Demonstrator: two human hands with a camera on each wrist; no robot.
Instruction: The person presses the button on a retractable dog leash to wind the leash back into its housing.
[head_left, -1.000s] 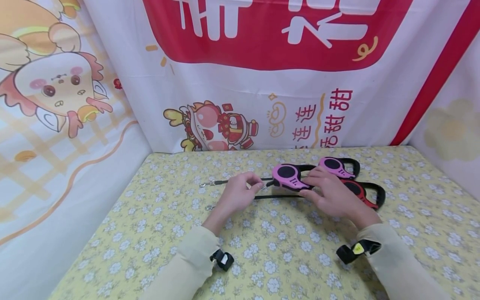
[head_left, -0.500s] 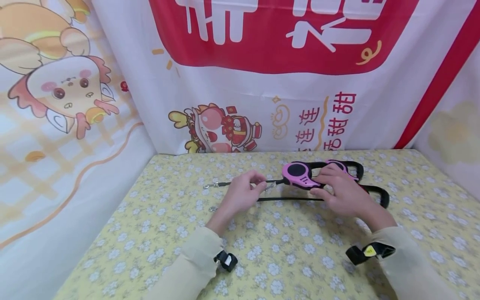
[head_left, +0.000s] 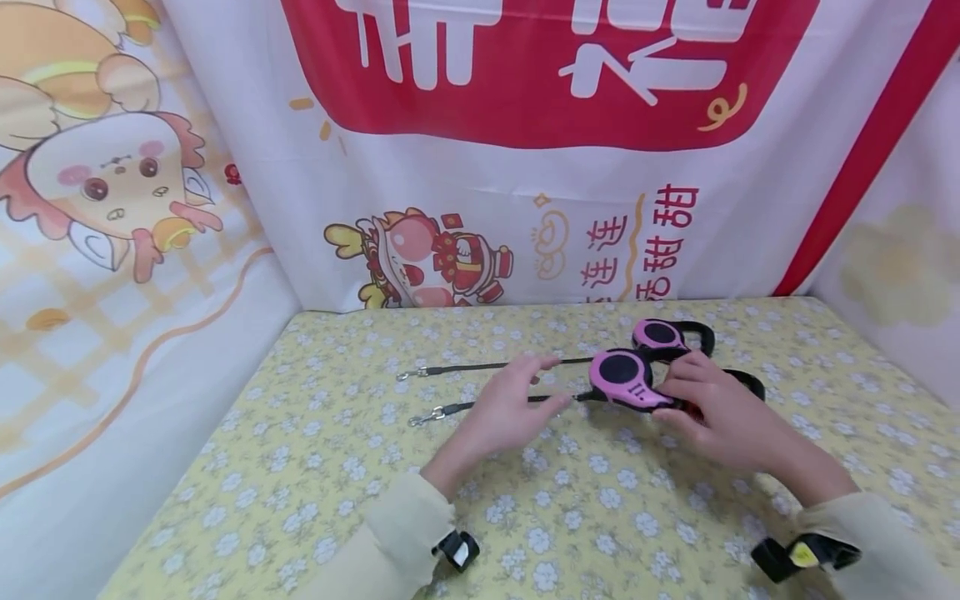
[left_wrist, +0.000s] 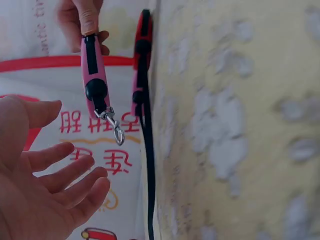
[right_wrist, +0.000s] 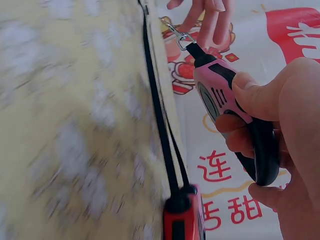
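Note:
My right hand [head_left: 723, 417] grips the black handle of a pink and black retractable dog leash [head_left: 626, 379], held up above the table. Its metal clip [left_wrist: 116, 132] hangs close to the case's nose in the left wrist view. My left hand [head_left: 506, 408] is just left of that nose, fingers spread and apart from the clip. On the table behind lies a second pink retractable leash [head_left: 660, 333]. A red one [right_wrist: 182, 225] lies beside it, mostly hidden by my right hand in the head view.
Two black leash straps run leftward across the flowered tablecloth [head_left: 300, 467], ending in metal clips, the far clip [head_left: 412, 372] and the near clip [head_left: 427, 417]. A printed white and red cloth [head_left: 480, 167] hangs behind the table; more printed cloth covers the left side.
My left fingers have spread and let go of the held leash's clip, which sits near its case. My right hand has brought the pink leash rightward and nearer.

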